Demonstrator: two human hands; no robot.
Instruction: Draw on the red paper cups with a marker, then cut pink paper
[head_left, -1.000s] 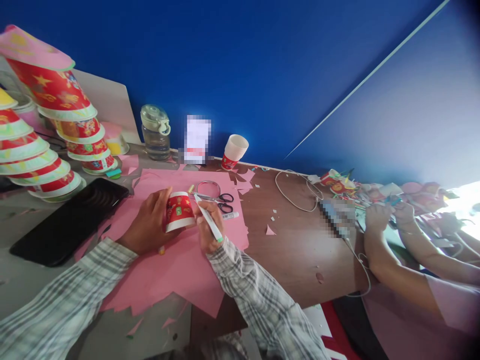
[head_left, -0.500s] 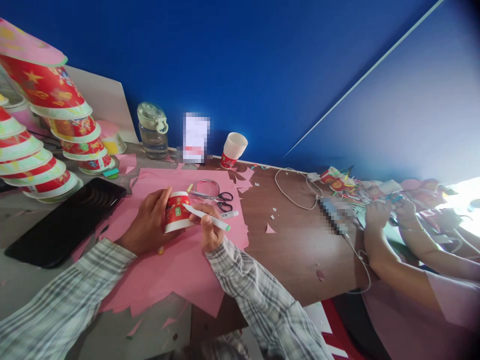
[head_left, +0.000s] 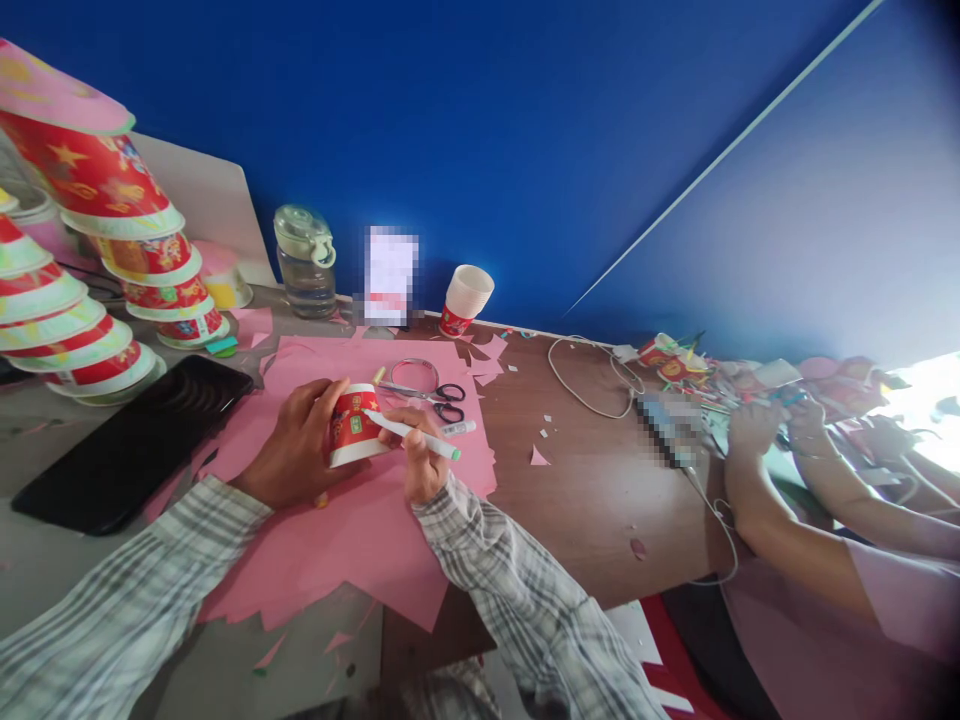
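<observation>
My left hand (head_left: 300, 445) is wrapped round a red paper cup (head_left: 352, 418) with a white rim, tilted upside down above pink paper (head_left: 360, 540). Pinched in my right hand (head_left: 421, 465) is a white marker (head_left: 431, 440) with a green end; its tip meets the red side of the cup, or comes very near it. Just beyond my right hand lie scissors (head_left: 448, 403) with black handles, a roll of tape (head_left: 415, 375) and a white marker cap or pen (head_left: 459, 429). The fingers of my left hand behind the cup are hidden.
Towers of red paper cups (head_left: 161, 255) stand at left beside a black phone (head_left: 135, 440). Along the wall are a water bottle (head_left: 306, 265), a blurred screen (head_left: 391, 275) and stacked cups (head_left: 465, 298). A white cable (head_left: 555, 365) curls at right, near another person's arms (head_left: 772, 490).
The cup has turned slightly in my left hand, its printed marks shifting left. My right hand keeps the marker against or close to it, almost unmoved.
</observation>
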